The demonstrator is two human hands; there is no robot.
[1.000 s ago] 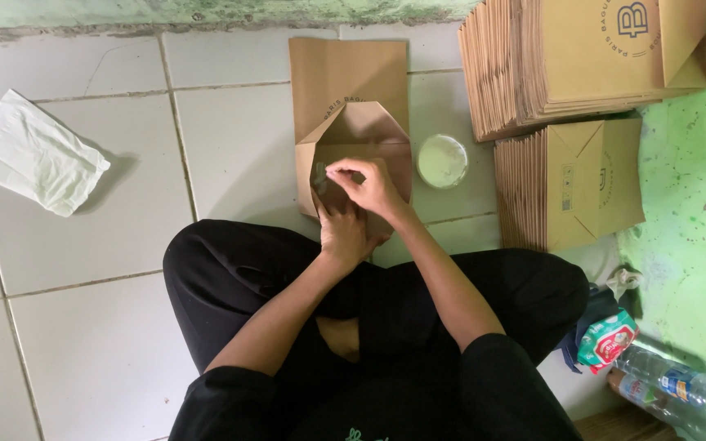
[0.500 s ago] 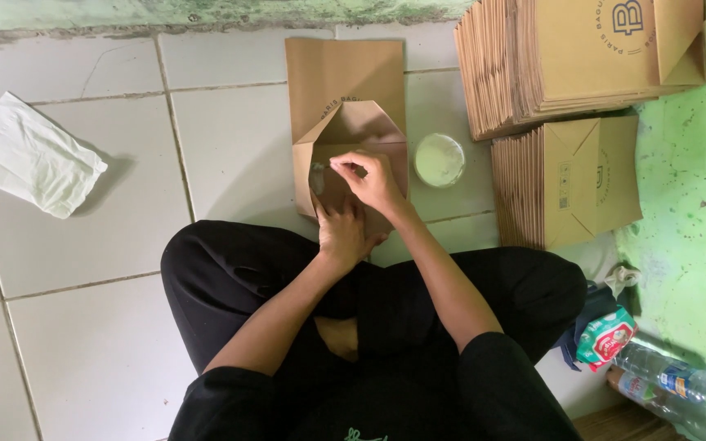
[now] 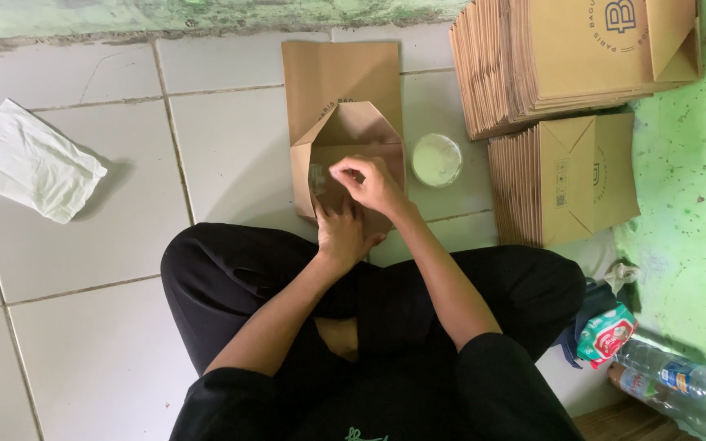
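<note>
My left hand (image 3: 338, 233) presses flat, fingers open, on the folded brown paper bag (image 3: 345, 139). My right hand (image 3: 372, 184) pinches its flap, near the round white glue dish (image 3: 436, 159).

White square tiles with dark grout lines cover the floor (image 3: 83, 269), lit by soft, even daylight. At twelve o'clock a grimy, green-stained wall base (image 3: 165, 16) meets the tiles. At three o'clock rises a bright green wall (image 3: 688, 204), its paint speckled and chipped in patches.
</note>
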